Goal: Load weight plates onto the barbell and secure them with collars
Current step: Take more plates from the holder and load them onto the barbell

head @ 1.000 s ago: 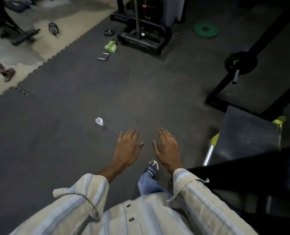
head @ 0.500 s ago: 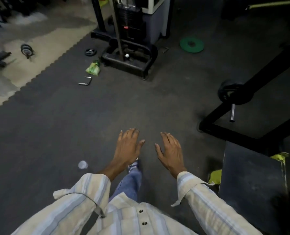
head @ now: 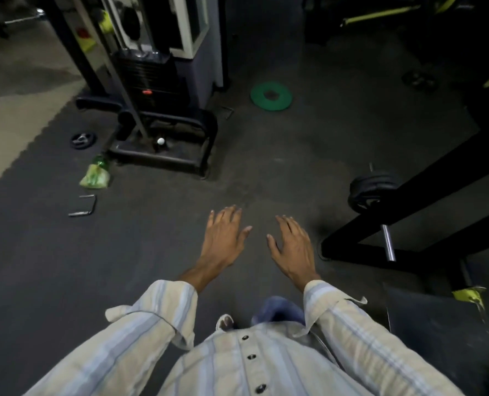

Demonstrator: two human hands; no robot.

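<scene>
My left hand (head: 223, 238) and my right hand (head: 293, 247) hover palm-down over the dark rubber floor, fingers spread, holding nothing. A green weight plate (head: 271, 95) lies flat on the floor far ahead of them. To the right, a black plate (head: 370, 192) sits on a steel bar end (head: 387, 242) that pokes out through a black rack frame (head: 426, 178). A small black plate (head: 83, 140) lies on the floor at the left.
A cable machine with a weight stack (head: 157, 90) stands ahead on the left. A green bottle in a bag (head: 96, 174) and a bent metal pin (head: 84, 205) lie beside it. A dark bench pad (head: 437, 324) fills the lower right corner.
I have walked forward: the green plate, cable machine and rack have come closer, and the white cup has dropped out of view. Both hands stay spread and empty.
</scene>
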